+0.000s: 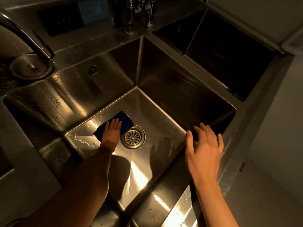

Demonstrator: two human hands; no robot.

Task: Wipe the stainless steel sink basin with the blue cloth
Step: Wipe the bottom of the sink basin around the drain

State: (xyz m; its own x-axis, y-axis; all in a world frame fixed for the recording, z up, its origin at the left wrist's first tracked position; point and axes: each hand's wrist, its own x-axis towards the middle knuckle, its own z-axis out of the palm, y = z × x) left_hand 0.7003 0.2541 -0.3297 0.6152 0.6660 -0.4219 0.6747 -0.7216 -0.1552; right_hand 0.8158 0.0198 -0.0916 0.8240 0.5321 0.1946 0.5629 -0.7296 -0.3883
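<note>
The stainless steel sink basin (164, 102) fills the middle of the head view, deep and square, wet with droplets. On its floor lies the blue cloth (126, 119), folded flat just left of the round drain strainer (133, 137). My left hand (112, 131) presses flat on the cloth, fingers together and pointing away from me, covering the cloth's near half. My right hand (205, 146) hovers over the basin's right rim with fingers spread, holding nothing.
A curved faucet (27, 40) and a round metal lid (31, 67) sit at the far left. A second, dark basin (229, 51) lies at the upper right. Glassware and utensils (139, 13) stand behind the basin. An overflow hole (92, 70) marks the back wall.
</note>
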